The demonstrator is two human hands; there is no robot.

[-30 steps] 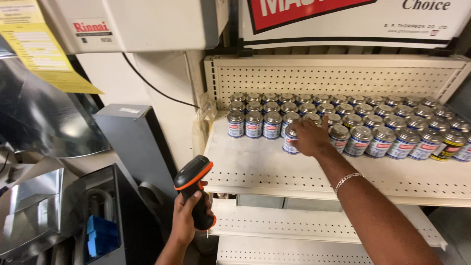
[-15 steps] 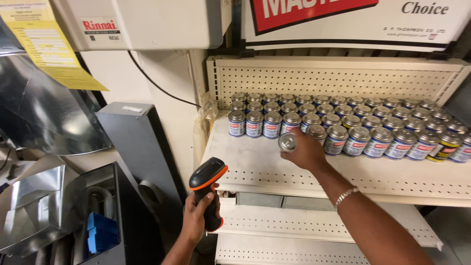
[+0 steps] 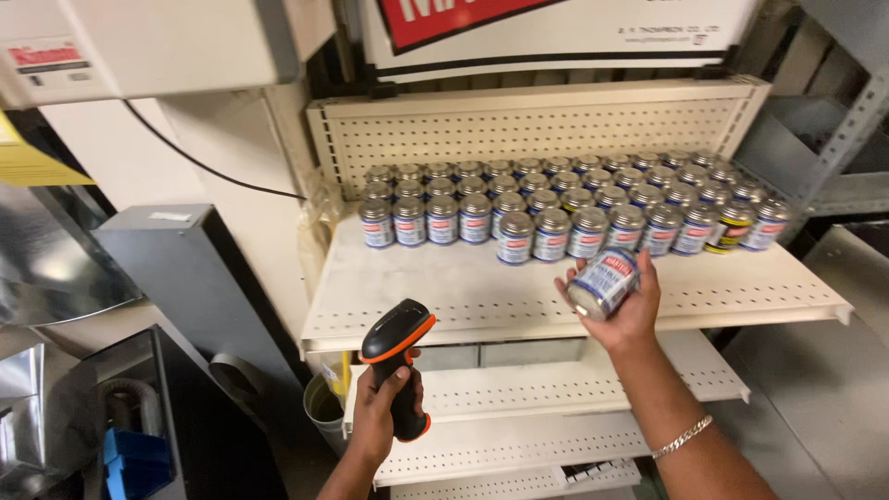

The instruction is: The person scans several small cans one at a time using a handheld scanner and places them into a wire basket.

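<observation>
A hardware shop aisle: pegboard shelf (image 3: 444,296) of identical small cans (image 3: 574,208), sheet-metal ducting (image 3: 56,268) alongside.

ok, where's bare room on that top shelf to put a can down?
The front strip of the perforated shelf is bare, from its left edge to below the right hand, bordered behind by the front row of cans. Front right corner is bare too. The back is packed with cans up to the pegboard. Left hand holds the scanner below the shelf edge.

White pegboard shelving (image 3: 519,139), grey metal duct (image 3: 185,268), beige wall (image 3: 120,157), grey steel racking (image 3: 833,139)
</observation>
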